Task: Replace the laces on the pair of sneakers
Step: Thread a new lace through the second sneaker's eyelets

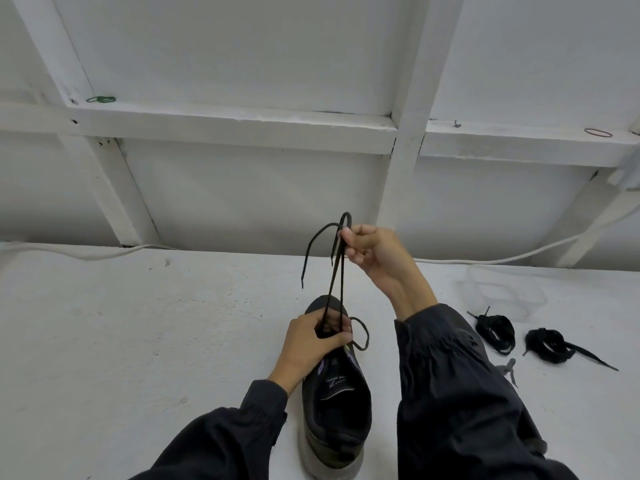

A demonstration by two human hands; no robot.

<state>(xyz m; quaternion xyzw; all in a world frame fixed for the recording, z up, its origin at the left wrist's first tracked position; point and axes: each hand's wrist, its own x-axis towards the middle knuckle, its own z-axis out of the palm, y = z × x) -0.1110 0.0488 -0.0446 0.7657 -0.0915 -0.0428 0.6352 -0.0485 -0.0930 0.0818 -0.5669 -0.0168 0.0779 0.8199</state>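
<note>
Dark sleeves fill the bottom of the view, and between them a black sneaker (336,403) stands on the white tabletop (138,323), heel toward the camera and toe pointing at the wall. The left hand (308,344) is curled over the front of the sneaker's throat, fingers gripping the shoe where the lace (337,271) comes out. The right hand (377,254) is raised above and beyond the toe, thumb and fingers pinching two strands of the lace, which run taut down to the left hand. Both lace ends droop over to the left of the right hand, and a small loop of lace lies just right of the left thumb.

Left of the sneaker the tabletop runs wide and bare to the edge of the view. To the right, beyond the right sleeve (450,393), lie two bundles of black laces (495,332) close together, with a clear plastic container (502,292) just behind them. A white cable (485,260) runs along the table's far edge, where the white battened wall (235,123) rises. Green rubber bands (101,99) and a red rubber band (598,133) rest on its ledge.
</note>
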